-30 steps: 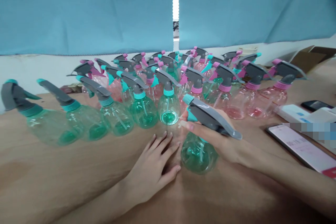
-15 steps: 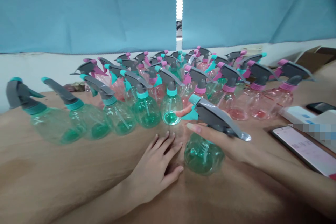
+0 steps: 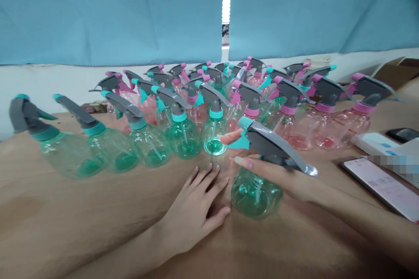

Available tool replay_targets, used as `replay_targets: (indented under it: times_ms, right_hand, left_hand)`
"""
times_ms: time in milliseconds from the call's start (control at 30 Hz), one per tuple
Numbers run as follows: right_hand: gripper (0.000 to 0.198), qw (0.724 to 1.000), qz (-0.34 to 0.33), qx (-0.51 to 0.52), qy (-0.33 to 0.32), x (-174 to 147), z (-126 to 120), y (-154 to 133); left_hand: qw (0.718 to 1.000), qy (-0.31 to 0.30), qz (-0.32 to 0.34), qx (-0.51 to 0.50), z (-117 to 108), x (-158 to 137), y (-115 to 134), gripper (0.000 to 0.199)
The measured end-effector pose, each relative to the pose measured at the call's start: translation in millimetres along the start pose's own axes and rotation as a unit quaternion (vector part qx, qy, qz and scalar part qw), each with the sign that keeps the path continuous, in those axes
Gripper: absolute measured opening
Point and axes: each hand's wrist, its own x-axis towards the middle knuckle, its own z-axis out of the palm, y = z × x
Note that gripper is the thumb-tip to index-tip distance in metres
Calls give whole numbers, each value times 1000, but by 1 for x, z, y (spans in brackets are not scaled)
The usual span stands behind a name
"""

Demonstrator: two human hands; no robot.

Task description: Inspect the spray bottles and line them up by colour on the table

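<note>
Of the 2 hands, the right (image 3: pixel 279 176) grips the green spray bottle (image 3: pixel 255 202) around its neck; the left (image 3: pixel 194 209) lies empty, palm down, fingers spread, on the surface (image 3: pixel 108 226), its thumb just beside the bottle's left side. The bottle's long axis is roughly upright, nozzle pointing away leftward. Beyond stand 5 green bottles (image 3: pixel 185 144) in a row.

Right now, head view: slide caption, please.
Right hand holds a green spray bottle; left hand rests on the table, green bottles and pink bottles beyond.
</note>
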Motion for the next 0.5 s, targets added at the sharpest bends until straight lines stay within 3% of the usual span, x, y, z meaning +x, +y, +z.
replay_targets:
  times_ms: [233,400,500]
  right_hand:
    - [30,1000,-7,-5,-21,0,0,-2]
    - [9,1000,-20,-16,-15,0,1,1]
    - [8,1000,-25,-10,-2,1,1,2]
  left_hand:
    - [1000,-3,0,-7,0,0,0,54]
    - [1000,-3,-1,-9,0,0,0,54]
    - [1000,-2,0,-7,0,0,0,53]
